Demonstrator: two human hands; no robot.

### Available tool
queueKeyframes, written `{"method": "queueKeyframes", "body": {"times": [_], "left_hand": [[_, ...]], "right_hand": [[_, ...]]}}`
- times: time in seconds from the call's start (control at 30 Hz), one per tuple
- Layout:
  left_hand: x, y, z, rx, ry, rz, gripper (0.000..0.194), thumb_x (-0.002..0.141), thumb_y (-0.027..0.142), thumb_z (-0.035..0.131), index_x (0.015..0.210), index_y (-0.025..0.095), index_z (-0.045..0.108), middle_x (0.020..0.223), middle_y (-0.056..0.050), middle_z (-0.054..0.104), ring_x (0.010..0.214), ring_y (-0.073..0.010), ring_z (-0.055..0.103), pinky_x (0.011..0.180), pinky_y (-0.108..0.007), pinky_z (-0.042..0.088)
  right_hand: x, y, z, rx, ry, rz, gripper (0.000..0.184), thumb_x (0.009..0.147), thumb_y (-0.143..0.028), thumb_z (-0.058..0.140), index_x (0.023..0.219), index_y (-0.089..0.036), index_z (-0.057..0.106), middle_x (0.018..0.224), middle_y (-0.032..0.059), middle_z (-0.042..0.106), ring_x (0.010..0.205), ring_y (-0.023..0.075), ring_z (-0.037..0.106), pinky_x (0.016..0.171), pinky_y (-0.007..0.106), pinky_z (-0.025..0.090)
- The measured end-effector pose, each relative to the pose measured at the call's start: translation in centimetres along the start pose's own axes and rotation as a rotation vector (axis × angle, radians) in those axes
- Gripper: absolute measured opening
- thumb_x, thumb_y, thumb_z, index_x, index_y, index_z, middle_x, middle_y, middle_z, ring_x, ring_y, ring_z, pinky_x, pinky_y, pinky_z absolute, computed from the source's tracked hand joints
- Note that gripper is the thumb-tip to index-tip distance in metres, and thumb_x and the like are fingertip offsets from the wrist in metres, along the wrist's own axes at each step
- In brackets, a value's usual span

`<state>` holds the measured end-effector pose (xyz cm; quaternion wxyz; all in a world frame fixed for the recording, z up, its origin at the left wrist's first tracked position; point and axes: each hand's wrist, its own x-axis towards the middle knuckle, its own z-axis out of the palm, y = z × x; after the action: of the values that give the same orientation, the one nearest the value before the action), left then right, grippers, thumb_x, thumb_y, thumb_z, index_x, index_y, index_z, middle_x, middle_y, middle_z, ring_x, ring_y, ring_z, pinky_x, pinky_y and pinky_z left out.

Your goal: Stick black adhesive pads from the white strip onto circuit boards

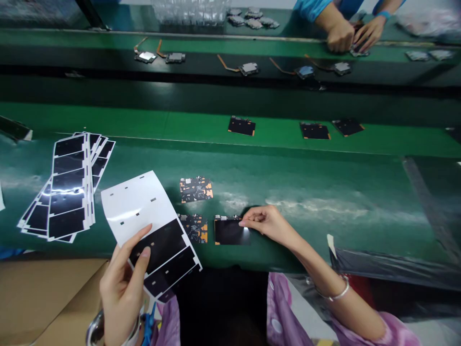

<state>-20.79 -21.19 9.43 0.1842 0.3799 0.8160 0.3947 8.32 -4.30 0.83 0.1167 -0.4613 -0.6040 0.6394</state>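
My left hand point(124, 283) grips a white backing sheet point(139, 206) that carries two black rectangular stickers on its lower half; its upper half is bare. My right hand point(264, 223) rests on the green work surface with its fingers pressed together on the right edge of a small board covered by a black sticker point(230, 231). To the left of that board lie two uncovered circuit boards point(196, 189), one behind the other, with orange and black patterns.
A fanned stack of sticker sheets point(68, 185) lies at the left. Three black-covered boards point(241, 126) sit on the green belt point(144, 120) beyond. Further back, parts with orange flex cables point(248, 68) lie in a row, and another person's hands point(351, 33) work. A cardboard box point(43, 298) stands lower left.
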Motion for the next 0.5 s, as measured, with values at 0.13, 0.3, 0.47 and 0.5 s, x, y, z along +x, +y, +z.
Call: {"method": "queueKeyframes", "body": {"times": [0.13, 0.3, 0.47, 0.5], "left_hand": [[-0.02, 0.17, 0.12, 0.003, 0.001, -0.012, 0.037, 0.09, 0.042, 0.067, 0.123, 0.027, 0.072, 0.101, 0.001, 0.071, 0.05, -0.0086, 0.031, 0.05, -0.025, 0.034], [-0.03, 0.38, 0.2, -0.017, 0.028, -0.045, 0.037, 0.088, 0.041, 0.07, 0.122, 0.029, 0.073, 0.11, 0.003, 0.073, 0.05, -0.0077, 0.031, 0.051, -0.026, 0.034], [0.08, 0.35, 0.26, 0.014, 0.04, -0.028, 0.035, 0.087, 0.043, 0.071, 0.118, 0.027, 0.075, 0.099, 0.004, 0.074, 0.049, -0.0074, 0.032, 0.05, -0.026, 0.036], [0.11, 0.35, 0.27, 0.037, 0.045, -0.016, 0.035, 0.088, 0.043, 0.069, 0.118, 0.026, 0.075, 0.096, 0.004, 0.073, 0.048, -0.0075, 0.032, 0.049, -0.026, 0.036]], "right_hand": [[-0.25, 0.04, 0.19, -0.001, -0.002, 0.007, 0.037, 0.081, -0.051, 0.078, 0.078, -0.015, 0.074, 0.057, -0.0003, 0.064, 0.047, 0.0108, 0.056, 0.045, 0.023, 0.037], [-0.49, 0.13, 0.32, -0.013, 0.007, -0.003, 0.035, 0.083, -0.049, 0.078, 0.077, -0.015, 0.074, 0.058, 0.0002, 0.066, 0.047, 0.0106, 0.058, 0.046, 0.023, 0.037], [-0.33, 0.25, 0.26, -0.007, 0.001, 0.012, 0.033, 0.084, -0.048, 0.078, 0.078, -0.015, 0.074, 0.056, -0.0003, 0.065, 0.047, 0.0109, 0.058, 0.047, 0.023, 0.037], [-0.31, 0.25, 0.25, -0.006, 0.004, 0.015, 0.033, 0.084, -0.047, 0.078, 0.078, -0.015, 0.074, 0.056, -0.0002, 0.065, 0.047, 0.0107, 0.058, 0.047, 0.023, 0.037]]}}
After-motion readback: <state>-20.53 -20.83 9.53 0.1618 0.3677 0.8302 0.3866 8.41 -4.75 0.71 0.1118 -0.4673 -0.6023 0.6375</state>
